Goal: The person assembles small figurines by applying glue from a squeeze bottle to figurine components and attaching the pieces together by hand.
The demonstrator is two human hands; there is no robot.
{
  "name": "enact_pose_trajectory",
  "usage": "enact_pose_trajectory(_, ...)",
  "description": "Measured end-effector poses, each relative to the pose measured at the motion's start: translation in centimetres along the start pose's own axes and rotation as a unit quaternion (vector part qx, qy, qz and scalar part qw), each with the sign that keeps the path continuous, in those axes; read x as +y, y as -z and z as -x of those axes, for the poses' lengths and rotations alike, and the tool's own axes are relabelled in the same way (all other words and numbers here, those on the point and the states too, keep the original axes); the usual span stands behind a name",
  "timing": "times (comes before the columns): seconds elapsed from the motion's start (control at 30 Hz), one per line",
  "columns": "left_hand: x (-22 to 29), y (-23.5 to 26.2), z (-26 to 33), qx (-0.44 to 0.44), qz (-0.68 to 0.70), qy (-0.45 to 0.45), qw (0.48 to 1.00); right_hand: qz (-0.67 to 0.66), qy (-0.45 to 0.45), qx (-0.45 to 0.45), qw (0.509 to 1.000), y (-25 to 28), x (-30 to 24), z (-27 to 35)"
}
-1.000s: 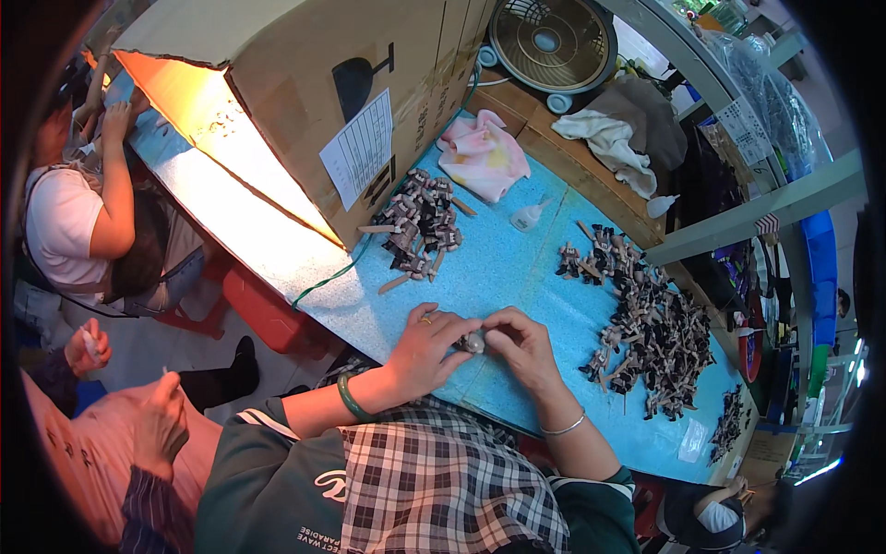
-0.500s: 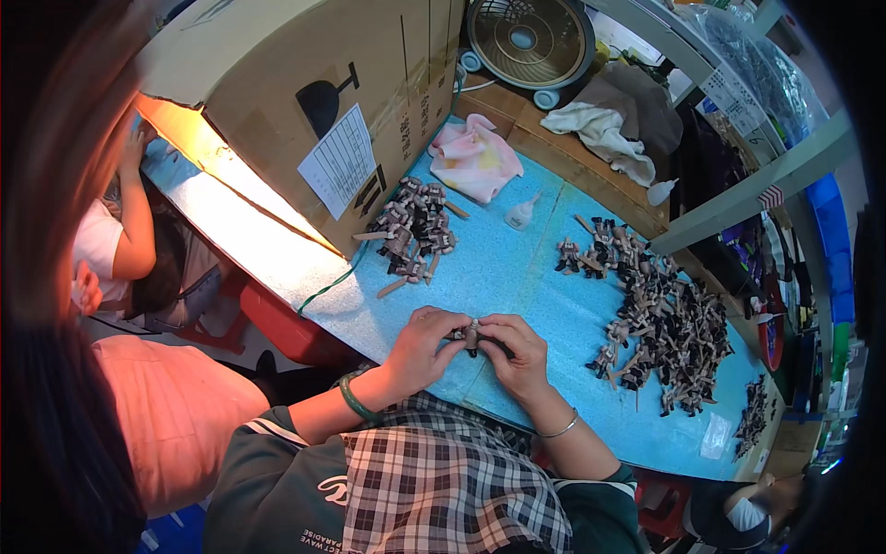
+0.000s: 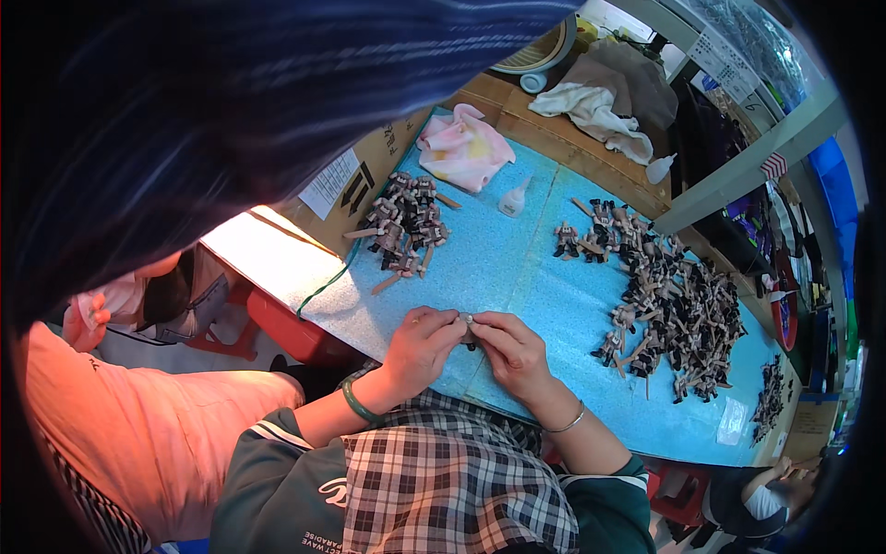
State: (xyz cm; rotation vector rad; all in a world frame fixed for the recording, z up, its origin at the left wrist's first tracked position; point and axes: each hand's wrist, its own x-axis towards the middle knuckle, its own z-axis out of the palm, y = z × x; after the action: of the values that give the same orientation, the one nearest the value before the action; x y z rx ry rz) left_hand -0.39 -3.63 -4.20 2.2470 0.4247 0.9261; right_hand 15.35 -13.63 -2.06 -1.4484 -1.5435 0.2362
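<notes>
Close to the table's near edge, my left hand (image 3: 420, 346) and my right hand (image 3: 517, 358) pinch one small figurine (image 3: 468, 319) between their fingertips. My fingers cover most of it; a pale top and a dark bit below show. Beyond my left hand lies a small heap of similar grey, brown and black figurines (image 3: 404, 226), some with flat tan pieces sticking out. A much bigger heap of such figurines (image 3: 678, 314) spreads to the right of my right hand.
The table has a blue cover (image 3: 489, 268). A small white squeeze bottle (image 3: 514, 198) and a pink cloth (image 3: 466, 148) lie toward the back. Blurred dark striped fabric (image 3: 277, 102) hides the upper left, including much of a cardboard box (image 3: 380, 152). A person in pink (image 3: 166, 434) sits at left.
Dark striped fabric has come across the upper left, covering most of the box and part of the fan. My fingers have closed further over the figurine, and less of it shows.
</notes>
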Motion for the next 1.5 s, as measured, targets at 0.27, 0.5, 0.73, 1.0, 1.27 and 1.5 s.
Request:
enact_pose_trajectory(0.27, -0.2, -0.2, 0.2, 0.017, -0.038, -0.048, 0.998, 0.005, 0.01, -0.028, 1.0, 0.2, -0.2, 0.2)
enact_pose_trajectory(0.5, -0.2, -0.2, 0.7, 0.016, -0.04, -0.055, 0.998, 0.117, 0.008, -0.003, 0.993, 0.5, -0.6, 0.3)
enact_pose_trajectory(0.73, 0.3, -0.1, 1.2, 0.019, -0.022, -0.029, 0.999, 0.299, 0.092, -0.081, 0.946, 0.0, -2.5, 0.9)
enact_pose_trajectory(1.0, 0.9, 0.0, 1.4, 0.006, -0.109, -0.026, 0.994, 0.315, 0.05, -0.093, 0.943, -1.0, -3.0, 2.6)
enact_pose_trajectory(1.27, 0.5, -0.2, 1.7, 0.01, -0.063, -0.032, 0.997, 0.239, -0.03, -0.065, 0.968, -1.2, -3.0, 2.1)
enact_pose_trajectory(1.5, 1.1, -0.3, 1.3, -0.032, -0.05, 0.023, 0.998, 0.349, -0.015, -0.096, 0.932, -2.3, -3.3, 2.1)
